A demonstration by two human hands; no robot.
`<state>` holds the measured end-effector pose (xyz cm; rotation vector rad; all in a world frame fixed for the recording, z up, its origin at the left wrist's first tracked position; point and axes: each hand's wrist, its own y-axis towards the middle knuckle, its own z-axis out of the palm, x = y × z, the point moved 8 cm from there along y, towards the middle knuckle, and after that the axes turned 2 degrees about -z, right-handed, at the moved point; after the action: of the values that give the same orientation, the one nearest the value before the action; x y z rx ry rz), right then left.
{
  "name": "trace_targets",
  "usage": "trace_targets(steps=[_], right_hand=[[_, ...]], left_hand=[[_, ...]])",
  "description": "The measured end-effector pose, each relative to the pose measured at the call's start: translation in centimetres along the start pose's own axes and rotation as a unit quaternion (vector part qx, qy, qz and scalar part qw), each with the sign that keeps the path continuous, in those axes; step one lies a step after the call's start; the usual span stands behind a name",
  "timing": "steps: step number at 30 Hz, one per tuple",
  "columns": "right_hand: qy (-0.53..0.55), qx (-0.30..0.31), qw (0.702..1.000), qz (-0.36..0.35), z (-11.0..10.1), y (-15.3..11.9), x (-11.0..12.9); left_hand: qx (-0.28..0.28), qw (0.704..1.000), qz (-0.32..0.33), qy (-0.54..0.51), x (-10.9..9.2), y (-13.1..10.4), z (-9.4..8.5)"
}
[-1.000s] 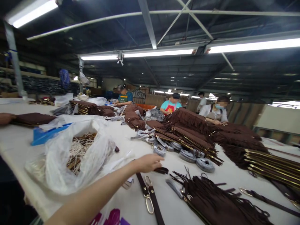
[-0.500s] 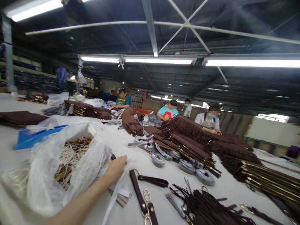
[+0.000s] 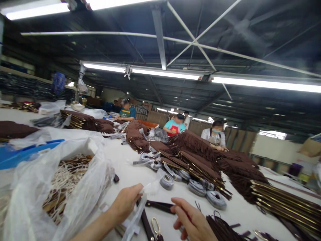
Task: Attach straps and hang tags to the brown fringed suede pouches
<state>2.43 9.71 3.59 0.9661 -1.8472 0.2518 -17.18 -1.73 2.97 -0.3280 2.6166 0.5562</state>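
Observation:
My left hand [image 3: 127, 202] pinches a strip of clear plastic film [image 3: 150, 188], which hangs down past the fingers toward the table's front edge. To its right, my right hand [image 3: 192, 221] hovers with loosely curled fingers apart, and no held thing shows in it. Its fingertips overlap the end of a dark brown leather strap [image 3: 159, 205] in the view. Below, between the hands, lies another brown strap [image 3: 146, 223] beside a gold clasp [image 3: 155, 226]. Brown fringe strips [image 3: 223, 227] lie by the right hand, partly hidden by it.
At left stands a white plastic bag [image 3: 94, 187] holding tags with white strings [image 3: 66, 180], near a blue tray [image 3: 32, 152]. Grey wrapped coils [image 3: 216, 199] lie before piled brown fringed pieces [image 3: 193, 144]. Gold-edged pieces [image 3: 283, 201] are stacked at right. Several people work across the table.
My right hand has come into view from below. My left hand has shifted slightly right and down, still with the plastic film. The view has tilted and shifted, uncovering more on the right.

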Motion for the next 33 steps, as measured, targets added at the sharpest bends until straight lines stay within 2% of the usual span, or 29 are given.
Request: trace_targets(steps=[3, 6, 14, 16, 19, 21, 24, 29, 31, 33], right_hand=[[0.117, -0.020, 0.993, 0.019, 3.0, 3.7, 0.1], [0.157, -0.024, 0.987, 0.013, 4.3, 5.5, 0.5], [0.254, -0.042, 0.965, 0.049, 4.4, 5.4, 0.5], [0.239, -0.043, 0.969, 0.040, 4.5, 5.4, 0.3], [0.164, -0.051, 0.985, -0.010, 4.0, 5.4, 0.1], [0.106, -0.079, 0.991, -0.034, 2.8, 5.3, -0.4], [0.070, -0.156, 0.985, -0.014, -0.7, 4.7, -2.4], [0.160, -0.277, 0.947, 0.030, -8.3, 2.8, -7.1], [0.194, -0.273, 0.941, 0.047, -10.2, 1.8, -8.3], [0.196, -0.240, 0.949, 0.057, -10.9, 0.6, -8.4]], left_hand=[[0.011, 1.000, 0.016, -0.024, -0.3, -0.1, 0.7], [0.018, 1.000, 0.011, -0.017, 0.1, 0.1, 1.5], [0.028, 0.997, 0.030, -0.070, 0.4, 0.5, 1.8], [0.037, 0.997, 0.036, -0.056, 0.3, 0.5, 2.0], [0.041, 0.998, 0.031, -0.037, 0.2, 0.5, 2.0], [0.041, 0.999, 0.007, -0.017, 0.5, 0.6, 1.8], [0.032, 0.997, -0.058, 0.037, 1.8, 0.8, 1.1], [0.016, 0.977, -0.170, 0.129, 5.8, 1.0, 0.1], [0.020, 0.969, -0.190, 0.158, 7.1, 1.0, 0.0], [-0.002, 0.965, -0.179, 0.189, 7.2, 1.1, -0.6]])
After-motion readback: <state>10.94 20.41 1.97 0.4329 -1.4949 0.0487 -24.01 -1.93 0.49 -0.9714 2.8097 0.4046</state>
